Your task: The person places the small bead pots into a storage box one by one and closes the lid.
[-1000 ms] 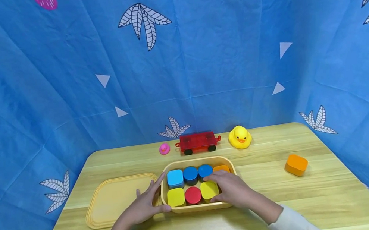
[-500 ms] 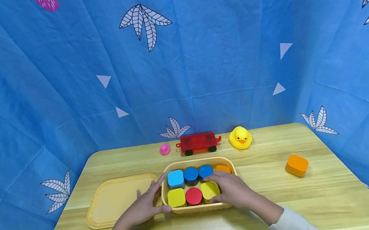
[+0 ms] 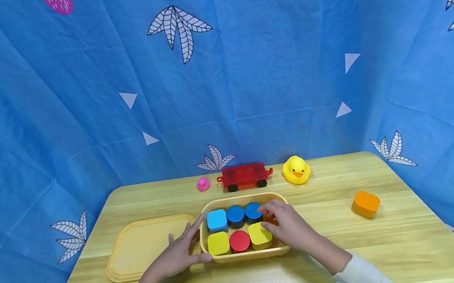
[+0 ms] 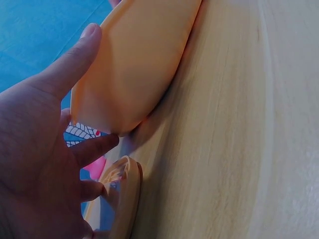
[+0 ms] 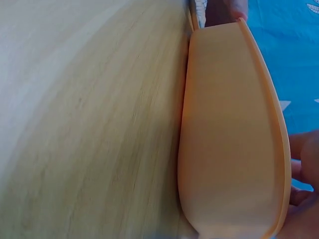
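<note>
Touching the 9 o'clock end of the cream oblong plastic tub [image 3: 247,256] with the straight fingers of the left hand [image 3: 180,254]. Poised over the 3 o'clock end with the right hand [image 3: 286,225], with thumb and forefinger parted and no visible hold; nearer to the yellow, square-topped, plastic-looking block [image 3: 259,236]. Sits inside the tub, about 7 o'clock from those fingertips, squarish against the tub's 9-to-3 long axis; cannot tell whether touching the thumb. Bears no readable brand, label or writing.
</note>
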A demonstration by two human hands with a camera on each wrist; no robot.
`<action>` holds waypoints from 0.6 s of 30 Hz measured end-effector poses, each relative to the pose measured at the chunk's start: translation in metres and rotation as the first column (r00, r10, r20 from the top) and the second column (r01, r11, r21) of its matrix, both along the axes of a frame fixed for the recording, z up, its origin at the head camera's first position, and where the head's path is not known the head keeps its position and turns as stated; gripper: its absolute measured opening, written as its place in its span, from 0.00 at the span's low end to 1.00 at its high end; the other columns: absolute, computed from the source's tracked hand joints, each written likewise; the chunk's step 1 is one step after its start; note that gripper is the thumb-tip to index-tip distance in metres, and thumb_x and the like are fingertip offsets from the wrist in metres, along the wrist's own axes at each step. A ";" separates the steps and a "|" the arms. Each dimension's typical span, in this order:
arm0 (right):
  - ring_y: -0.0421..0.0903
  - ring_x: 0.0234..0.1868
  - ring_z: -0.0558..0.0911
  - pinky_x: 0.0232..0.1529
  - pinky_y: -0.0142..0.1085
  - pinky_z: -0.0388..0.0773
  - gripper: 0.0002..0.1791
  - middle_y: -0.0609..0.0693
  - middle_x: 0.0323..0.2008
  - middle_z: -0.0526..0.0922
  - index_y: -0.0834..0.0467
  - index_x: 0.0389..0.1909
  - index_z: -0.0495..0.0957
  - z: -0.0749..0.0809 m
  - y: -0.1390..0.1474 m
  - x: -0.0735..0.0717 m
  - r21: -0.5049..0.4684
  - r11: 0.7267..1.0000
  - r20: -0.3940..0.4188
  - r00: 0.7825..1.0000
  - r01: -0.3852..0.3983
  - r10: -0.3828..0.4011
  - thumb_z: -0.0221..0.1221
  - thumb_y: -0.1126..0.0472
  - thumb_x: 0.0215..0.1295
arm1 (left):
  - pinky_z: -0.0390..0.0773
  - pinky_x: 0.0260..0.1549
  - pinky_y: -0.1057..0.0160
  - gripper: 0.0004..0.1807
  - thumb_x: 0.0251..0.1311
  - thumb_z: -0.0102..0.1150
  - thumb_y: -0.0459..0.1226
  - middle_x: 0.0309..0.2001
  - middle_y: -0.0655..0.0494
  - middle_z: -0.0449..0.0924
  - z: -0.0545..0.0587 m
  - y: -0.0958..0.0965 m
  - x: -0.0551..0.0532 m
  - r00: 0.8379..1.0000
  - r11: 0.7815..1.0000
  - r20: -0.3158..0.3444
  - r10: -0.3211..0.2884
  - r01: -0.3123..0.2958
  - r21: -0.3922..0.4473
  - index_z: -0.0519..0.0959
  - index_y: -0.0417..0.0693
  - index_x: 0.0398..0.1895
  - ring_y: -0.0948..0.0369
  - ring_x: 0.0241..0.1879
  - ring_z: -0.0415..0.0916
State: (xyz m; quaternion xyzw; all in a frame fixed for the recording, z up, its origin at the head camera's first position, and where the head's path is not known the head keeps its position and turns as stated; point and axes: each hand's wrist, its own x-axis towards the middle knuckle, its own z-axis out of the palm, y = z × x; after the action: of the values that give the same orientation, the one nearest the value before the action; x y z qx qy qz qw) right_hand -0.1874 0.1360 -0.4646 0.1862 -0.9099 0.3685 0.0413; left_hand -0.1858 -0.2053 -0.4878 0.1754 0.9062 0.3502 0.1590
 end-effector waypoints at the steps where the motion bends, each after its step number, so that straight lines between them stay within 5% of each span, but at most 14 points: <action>1: 0.46 0.46 0.81 0.48 0.39 0.84 0.18 0.49 0.46 0.82 0.60 0.54 0.83 0.000 0.000 -0.001 0.009 1.000 -0.010 1.000 0.009 -0.009 0.71 0.67 0.63 | 0.18 0.64 0.21 0.57 0.60 0.68 0.61 0.81 0.52 0.55 0.000 0.000 0.000 1.000 1.000 0.000 0.003 -0.003 -0.003 0.40 0.77 0.84 0.39 0.81 0.33; 12: 0.50 0.47 0.80 0.51 0.44 0.83 0.20 0.51 0.45 0.85 0.60 0.50 0.85 0.002 0.014 -0.011 0.252 0.964 -0.265 0.964 0.087 -0.018 0.76 0.65 0.56 | 0.18 0.64 0.21 0.57 0.60 0.69 0.60 0.81 0.52 0.55 0.000 0.000 0.000 1.000 1.000 -0.010 0.010 -0.010 -0.004 0.40 0.78 0.84 0.40 0.81 0.33; 18: 0.53 0.51 0.80 0.60 0.60 0.75 0.19 0.51 0.46 0.87 0.57 0.47 0.86 -0.001 0.020 -0.015 0.341 0.936 -0.293 0.956 0.082 0.024 0.78 0.61 0.54 | 0.19 0.64 0.20 0.57 0.60 0.69 0.59 0.80 0.51 0.56 0.001 0.001 0.001 1.000 1.000 -0.011 0.011 -0.011 0.004 0.40 0.77 0.84 0.39 0.81 0.33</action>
State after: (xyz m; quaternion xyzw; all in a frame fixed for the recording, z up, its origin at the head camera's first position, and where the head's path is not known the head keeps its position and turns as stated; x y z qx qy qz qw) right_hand -0.2023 0.1563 -0.4651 0.2295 -0.9472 0.1685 0.1474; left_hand -0.1846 -0.2046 -0.4864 0.1726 0.9073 0.3522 0.1519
